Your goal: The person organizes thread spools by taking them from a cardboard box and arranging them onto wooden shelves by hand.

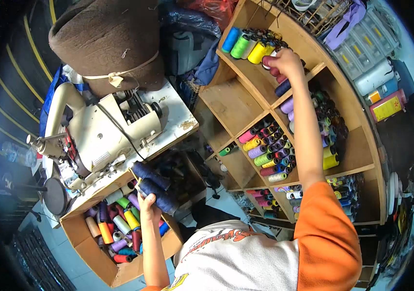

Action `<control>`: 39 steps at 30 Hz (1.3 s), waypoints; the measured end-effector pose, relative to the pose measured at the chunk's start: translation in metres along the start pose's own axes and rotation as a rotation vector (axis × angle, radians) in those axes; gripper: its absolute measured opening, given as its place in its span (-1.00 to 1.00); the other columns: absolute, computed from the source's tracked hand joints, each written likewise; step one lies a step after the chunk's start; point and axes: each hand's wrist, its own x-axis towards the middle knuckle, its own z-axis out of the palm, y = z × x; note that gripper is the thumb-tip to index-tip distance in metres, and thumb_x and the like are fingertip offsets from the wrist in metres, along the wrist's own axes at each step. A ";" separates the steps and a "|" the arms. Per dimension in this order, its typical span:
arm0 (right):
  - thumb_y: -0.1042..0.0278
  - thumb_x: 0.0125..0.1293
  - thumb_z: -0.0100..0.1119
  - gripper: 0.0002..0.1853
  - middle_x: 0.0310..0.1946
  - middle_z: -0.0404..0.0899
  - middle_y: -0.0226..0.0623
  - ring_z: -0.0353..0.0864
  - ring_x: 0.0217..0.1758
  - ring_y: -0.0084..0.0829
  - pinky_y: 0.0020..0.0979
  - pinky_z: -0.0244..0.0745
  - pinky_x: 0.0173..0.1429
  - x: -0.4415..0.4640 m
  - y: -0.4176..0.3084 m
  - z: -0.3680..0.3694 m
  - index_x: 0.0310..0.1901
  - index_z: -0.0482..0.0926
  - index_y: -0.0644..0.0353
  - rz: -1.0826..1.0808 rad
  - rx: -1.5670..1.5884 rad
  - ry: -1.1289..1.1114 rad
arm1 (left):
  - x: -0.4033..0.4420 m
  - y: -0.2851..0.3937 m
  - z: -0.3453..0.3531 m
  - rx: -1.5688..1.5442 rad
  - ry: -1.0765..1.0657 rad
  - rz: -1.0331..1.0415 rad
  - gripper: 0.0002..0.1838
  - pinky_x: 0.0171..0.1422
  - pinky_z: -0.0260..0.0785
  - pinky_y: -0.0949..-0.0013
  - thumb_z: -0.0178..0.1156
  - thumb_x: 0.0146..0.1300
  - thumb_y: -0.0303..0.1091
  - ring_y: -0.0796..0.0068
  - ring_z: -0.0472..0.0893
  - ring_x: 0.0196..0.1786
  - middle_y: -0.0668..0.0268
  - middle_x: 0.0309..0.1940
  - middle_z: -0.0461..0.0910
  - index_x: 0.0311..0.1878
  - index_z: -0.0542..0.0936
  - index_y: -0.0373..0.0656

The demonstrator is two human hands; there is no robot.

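Observation:
My left hand [149,207] is closed around dark navy thread spools [159,195], held above a cardboard box. My right hand [288,64] reaches into the upper compartment of a wooden shelf, its fingers closed on a maroon thread spool [268,61]. Beside that hand lie yellow spools [257,54], a green spool [240,48] and a blue spool [231,40]. A navy spool [282,88] rests just below it. The cardboard box [87,248] contains many loose spools of mixed colours, among them an orange spool [105,233].
The wooden shelf [233,104] has several compartments, some stacked with coloured spools [267,148]. At the left a cream sewing machine [103,136] stands on a white table [180,114], with a brown cloth-covered bundle [110,43] behind. Clear plastic drawers [362,46] are at the right.

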 end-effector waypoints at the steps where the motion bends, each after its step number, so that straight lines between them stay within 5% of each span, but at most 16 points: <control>1: 0.16 -0.06 0.39 -0.69 -0.34 0.67 0.01 0.69 -0.16 -0.15 -0.19 0.57 -0.20 0.020 0.002 0.000 -0.43 0.64 0.28 0.061 -0.024 -0.020 | 0.002 -0.001 0.003 0.007 0.011 0.011 -0.03 0.13 0.48 0.14 0.48 -0.23 -0.23 0.24 0.55 0.03 0.24 -0.01 0.50 0.33 0.23 -0.11; 4: 0.23 -0.08 0.39 -0.68 -0.26 0.66 0.03 0.68 -0.11 -0.15 -0.20 0.59 -0.12 0.073 0.014 0.009 -0.33 0.66 0.29 0.063 -0.205 0.096 | 0.002 -0.008 0.010 0.044 0.032 0.056 -0.19 0.11 0.47 0.20 0.44 -0.14 -0.16 0.26 0.55 0.00 0.20 -0.02 0.49 0.20 0.30 -0.17; 9: 0.29 -0.15 0.44 -0.62 -0.19 0.64 0.05 0.65 -0.04 -0.08 -0.26 0.56 0.03 0.150 0.046 0.044 -0.24 0.67 0.29 -0.008 -0.255 0.247 | -0.006 -0.015 0.013 0.055 0.115 0.099 -0.18 0.11 0.48 0.18 0.44 -0.15 -0.18 0.24 0.54 0.01 0.22 -0.01 0.48 0.21 0.29 -0.17; 19: 0.20 -0.17 0.46 -0.38 -0.10 0.62 0.04 0.64 -0.01 -0.10 -0.24 0.52 0.09 0.145 0.061 0.052 0.01 0.59 0.25 -0.164 -0.136 0.394 | -0.011 -0.020 0.012 0.096 0.132 0.121 -0.13 0.18 0.44 0.17 0.46 -0.18 -0.19 0.26 0.54 0.05 0.22 0.00 0.49 0.24 0.27 -0.17; 23: 0.18 -0.14 0.45 -0.48 -0.18 0.65 -0.01 0.66 -0.09 -0.12 -0.25 0.54 0.00 0.114 0.052 0.052 -0.11 0.60 0.27 -0.186 -0.070 0.601 | -0.003 -0.015 0.018 0.178 0.149 0.080 -0.14 0.09 0.49 0.17 0.45 -0.19 -0.25 0.27 0.56 -0.01 0.23 -0.03 0.50 0.24 0.28 -0.19; 24: 0.18 -0.12 0.44 -0.51 -0.20 0.65 -0.03 0.66 -0.12 -0.13 -0.26 0.54 -0.02 0.101 0.052 0.055 -0.14 0.60 0.27 -0.248 -0.019 0.669 | 0.001 -0.013 0.019 0.124 0.130 0.024 0.08 0.15 0.42 0.26 0.48 -0.27 -0.39 0.34 0.52 0.02 0.30 -0.02 0.47 0.41 0.13 -0.13; 25: 0.17 -0.10 0.43 -0.54 -0.22 0.66 -0.05 0.66 -0.14 -0.13 -0.26 0.54 -0.05 0.085 0.049 0.058 -0.17 0.61 0.26 -0.313 0.031 0.739 | 0.006 -0.009 0.031 0.135 0.101 0.031 0.08 0.16 0.41 0.26 0.49 -0.28 -0.37 0.34 0.52 0.02 0.29 -0.02 0.47 0.40 0.14 -0.14; 27: 0.22 0.05 0.39 -0.67 -0.31 0.67 -0.19 0.66 -0.24 -0.35 -0.34 0.54 -0.18 -0.003 0.015 0.068 -0.18 0.59 0.20 -0.422 0.275 0.375 | 0.014 -0.008 0.055 0.154 0.029 0.035 0.07 0.17 0.41 0.26 0.51 -0.30 -0.34 0.33 0.52 0.02 0.27 -0.02 0.47 0.38 0.17 -0.17; 30: 0.24 0.22 0.30 -0.66 -0.19 0.64 -0.34 0.62 -0.22 -0.53 -0.44 0.56 -0.15 -0.111 -0.002 0.118 -0.02 0.55 0.21 -0.322 0.577 -0.688 | 0.028 -0.002 0.094 0.178 -0.148 -0.014 0.07 0.23 0.38 0.23 0.54 -0.34 -0.27 0.32 0.51 0.07 0.22 0.04 0.46 0.34 0.21 -0.21; 32: 0.19 0.27 0.26 -0.67 -0.20 0.63 -0.23 0.61 -0.30 -0.43 -0.42 0.53 -0.18 -0.179 -0.001 0.150 -0.10 0.55 0.29 -0.460 0.678 -0.891 | 0.033 -0.008 0.112 0.155 -0.198 -0.047 0.06 0.26 0.35 0.23 0.54 -0.33 -0.30 0.32 0.50 0.09 0.23 0.05 0.46 0.33 0.21 -0.20; 34: 0.18 0.27 0.24 -0.66 -0.31 0.61 -0.10 0.62 -0.35 -0.28 -0.35 0.48 -0.25 -0.211 0.006 0.182 -0.20 0.52 0.36 -0.827 0.425 -0.436 | 0.040 -0.016 0.116 0.132 -0.265 -0.096 -0.02 0.28 0.33 0.24 0.53 -0.31 -0.40 0.34 0.49 0.10 0.27 0.05 0.45 0.30 0.26 -0.15; 39: 0.17 0.22 0.26 -0.66 -0.48 0.54 -0.02 0.59 -0.40 -0.14 -0.24 0.44 -0.29 -0.230 0.008 0.184 -0.31 0.48 0.36 -0.496 0.467 -0.318 | 0.042 -0.021 0.127 0.252 -0.161 -0.086 -0.19 0.13 0.42 0.27 0.51 -0.21 -0.43 0.43 0.51 -0.01 0.28 -0.03 0.47 0.19 0.35 -0.13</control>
